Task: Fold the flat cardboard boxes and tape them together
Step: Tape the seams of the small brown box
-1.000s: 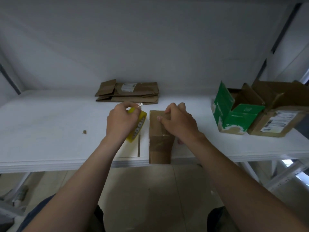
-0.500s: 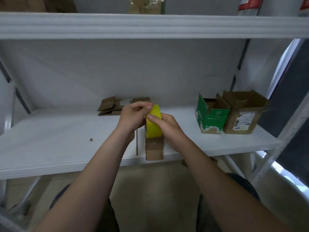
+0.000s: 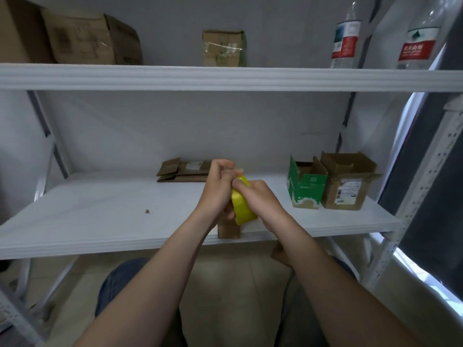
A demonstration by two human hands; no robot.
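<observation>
A yellow tape roll (image 3: 242,206) is held upright between both hands above the shelf's front edge. My left hand (image 3: 217,189) grips its left side, fingers curled near the top. My right hand (image 3: 258,199) grips its right side, thumb on the rim. Below the hands a small folded brown box (image 3: 228,231) stands on the white shelf (image 3: 105,211), mostly hidden by them. A stack of flat cardboard boxes (image 3: 181,169) lies at the back of the shelf.
An open green box (image 3: 305,189) and an open brown box with a label (image 3: 347,182) stand at the shelf's right. The upper shelf (image 3: 225,77) carries cardboard boxes (image 3: 82,38), a taped box (image 3: 223,48) and two water bottles (image 3: 345,37).
My right hand left the small box's top and joined my left hand on the tape roll, which rose upright above the box. The view tilted up, showing the upper shelf.
</observation>
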